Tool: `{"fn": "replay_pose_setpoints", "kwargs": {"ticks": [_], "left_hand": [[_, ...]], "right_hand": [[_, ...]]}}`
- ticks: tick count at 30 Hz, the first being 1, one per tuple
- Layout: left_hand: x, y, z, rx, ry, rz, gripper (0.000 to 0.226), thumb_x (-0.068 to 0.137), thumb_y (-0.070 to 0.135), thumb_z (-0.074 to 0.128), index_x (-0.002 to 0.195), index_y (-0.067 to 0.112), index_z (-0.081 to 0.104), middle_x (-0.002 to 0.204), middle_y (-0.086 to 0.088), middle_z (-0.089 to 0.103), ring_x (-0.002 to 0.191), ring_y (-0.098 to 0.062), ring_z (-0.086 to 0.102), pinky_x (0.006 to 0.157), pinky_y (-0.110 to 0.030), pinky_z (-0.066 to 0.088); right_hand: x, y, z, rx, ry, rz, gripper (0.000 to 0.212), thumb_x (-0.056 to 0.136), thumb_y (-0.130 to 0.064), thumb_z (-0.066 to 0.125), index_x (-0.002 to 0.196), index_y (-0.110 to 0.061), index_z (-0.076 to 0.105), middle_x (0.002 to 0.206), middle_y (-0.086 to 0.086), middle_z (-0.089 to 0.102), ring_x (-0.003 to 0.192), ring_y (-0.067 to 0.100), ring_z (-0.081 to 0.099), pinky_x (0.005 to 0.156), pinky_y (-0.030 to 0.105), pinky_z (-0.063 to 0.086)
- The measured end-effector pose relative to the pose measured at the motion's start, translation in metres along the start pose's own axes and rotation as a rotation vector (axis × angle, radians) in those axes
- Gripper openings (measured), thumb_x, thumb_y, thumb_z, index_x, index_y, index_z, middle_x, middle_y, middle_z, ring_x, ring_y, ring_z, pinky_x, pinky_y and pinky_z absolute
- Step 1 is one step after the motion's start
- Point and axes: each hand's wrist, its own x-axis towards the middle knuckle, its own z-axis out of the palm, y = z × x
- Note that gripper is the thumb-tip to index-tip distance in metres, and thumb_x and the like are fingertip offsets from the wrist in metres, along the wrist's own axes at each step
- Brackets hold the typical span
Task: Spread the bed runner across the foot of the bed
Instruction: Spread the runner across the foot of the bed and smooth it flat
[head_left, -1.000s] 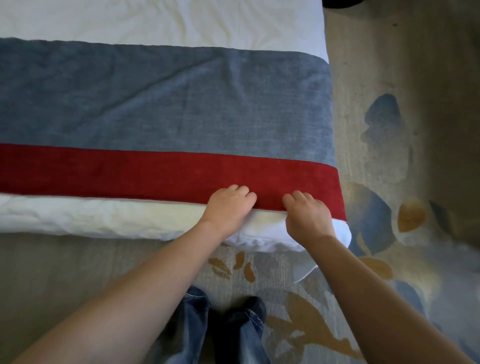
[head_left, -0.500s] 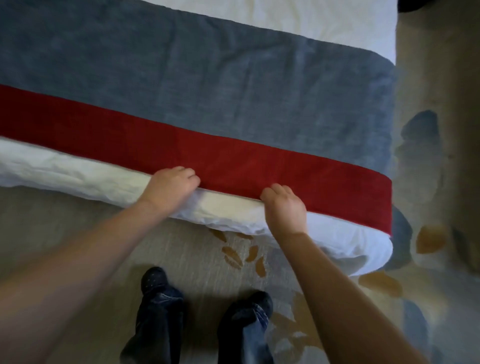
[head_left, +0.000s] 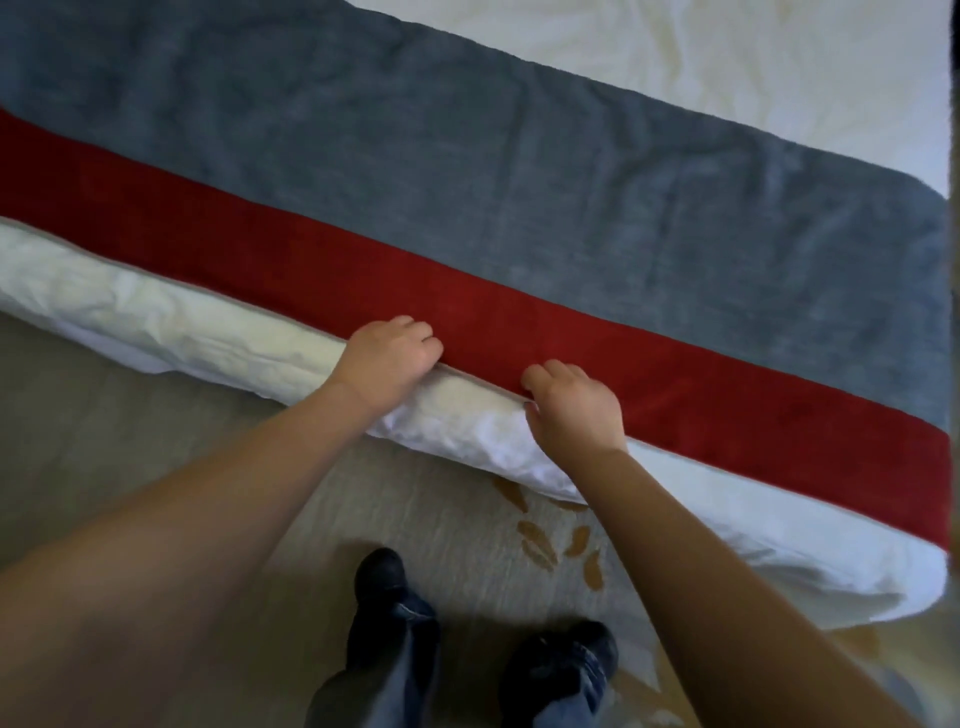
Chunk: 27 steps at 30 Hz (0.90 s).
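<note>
Found laid flat across the foot of the white-quilted bed (head_left: 156, 322): a long grey woven bed runner (head_left: 467, 182) with a broad red band along its near side. Hem just short of the bed's near edge, right end at the bed's right edge, left end out of view.

Left hand (head_left: 387, 358): fingers curled over the red hem at the bed's near edge, apparently gripping it. Right hand (head_left: 576, 410): just beside the left, fingers (head_left: 540, 374) curled on top of the hem, thumb tucked beneath, pinching the cloth.

Judged stage: final squaring of the near hem, with spreading largely done.

Risks:
- Uneven pull from two hands set so close together, likely to skew the red band or raise a ridge between them.
- Too firm a tug toward the near edge, likely to drag the hem over the rounded quilt and bare more white bedding beyond the far side.
- Faint creases in the grey field toward the right edge, liable to deepen if bunched.

Room: patterned beige carpet (head_left: 156, 441) showing along the near edge to either side of the dark shoes (head_left: 382, 571). Enough for a sidestep either way, by the look of it.
</note>
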Motion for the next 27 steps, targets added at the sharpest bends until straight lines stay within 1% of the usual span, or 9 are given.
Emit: {"fn": "replay_pose_setpoints", "kwargs": {"ticks": [2,4,7,9,13,16,20,24,27], "left_hand": [[-0.009,-0.029,0.002,-0.002,0.002,-0.015,0.011,0.078,0.004,0.061,0.085,0.010,0.067,0.084,-0.006,0.062,0.079,-0.026,0.059,0.054,-0.032,0.039],[-0.019,-0.043,0.002,-0.002,-0.011,0.047,0.007,0.068,0.003,0.069,0.072,0.009,0.067,0.072,-0.006,0.062,0.067,-0.026,0.060,0.050,-0.030,0.043],[-0.029,-0.048,0.002,0.025,-0.022,0.161,0.018,0.054,0.004,0.078,0.059,0.013,0.064,0.060,-0.001,0.058,0.055,-0.019,0.058,0.043,-0.025,0.043],[-0.029,-0.052,0.003,0.016,0.009,0.202,0.021,0.051,0.003,0.079,0.056,0.015,0.062,0.057,0.001,0.057,0.052,-0.017,0.056,0.040,-0.023,0.042],[-0.033,-0.075,0.005,-0.008,0.099,0.250,0.022,0.051,-0.005,0.073,0.055,0.013,0.060,0.053,0.000,0.053,0.048,-0.017,0.052,0.038,-0.024,0.040],[-0.040,-0.103,0.009,-0.015,0.121,0.217,0.017,0.061,-0.003,0.070,0.062,0.012,0.063,0.059,-0.002,0.056,0.053,-0.019,0.054,0.042,-0.028,0.043],[-0.045,-0.143,0.005,-0.004,0.145,0.123,0.011,0.067,-0.001,0.068,0.068,0.009,0.065,0.061,-0.004,0.058,0.056,-0.023,0.055,0.045,-0.031,0.045],[-0.052,-0.172,0.004,-0.010,0.095,0.024,0.013,0.063,-0.004,0.071,0.065,0.007,0.064,0.061,-0.006,0.058,0.055,-0.025,0.056,0.044,-0.030,0.045],[-0.059,-0.173,0.007,-0.024,-0.012,-0.014,0.015,0.061,-0.005,0.073,0.065,0.006,0.065,0.062,-0.007,0.060,0.057,-0.026,0.059,0.045,-0.030,0.047]], "right_hand": [[0.015,-0.024,0.005,0.029,0.014,0.053,0.019,0.078,-0.003,0.054,0.092,-0.014,0.060,0.088,0.002,0.058,0.081,0.023,0.055,0.052,0.028,0.030],[0.017,-0.038,0.011,0.059,0.062,0.120,0.016,0.068,0.003,0.060,0.078,-0.009,0.062,0.077,0.006,0.058,0.073,0.027,0.057,0.048,0.027,0.026],[0.006,-0.054,0.015,0.068,0.154,0.147,0.025,0.046,0.012,0.071,0.058,-0.005,0.057,0.059,0.010,0.054,0.054,0.031,0.054,0.041,0.026,0.029],[0.004,-0.060,0.015,0.043,0.140,0.153,0.028,0.041,0.012,0.072,0.055,-0.005,0.055,0.057,0.010,0.053,0.051,0.030,0.052,0.041,0.026,0.029],[0.017,-0.068,0.006,0.014,0.036,0.179,0.014,0.062,-0.004,0.072,0.069,-0.007,0.060,0.069,0.007,0.058,0.063,0.030,0.056,0.046,0.025,0.029],[0.037,-0.095,-0.002,0.008,-0.004,0.009,0.012,0.077,-0.021,0.061,0.086,-0.013,0.061,0.084,0.003,0.059,0.077,0.024,0.057,0.051,0.030,0.039],[0.084,-0.153,-0.010,0.107,-0.025,-0.125,0.016,0.086,-0.027,0.055,0.098,-0.018,0.059,0.094,-0.002,0.058,0.086,0.019,0.056,0.059,0.031,0.043],[0.122,-0.195,-0.008,0.127,-0.070,-0.103,0.007,0.087,-0.016,0.056,0.094,-0.017,0.058,0.091,-0.002,0.057,0.083,0.019,0.057,0.055,0.028,0.036],[0.127,-0.200,-0.004,0.131,-0.102,-0.051,0.015,0.083,-0.001,0.053,0.085,-0.013,0.060,0.086,0.001,0.059,0.075,0.020,0.057,0.053,0.028,0.031]]}}
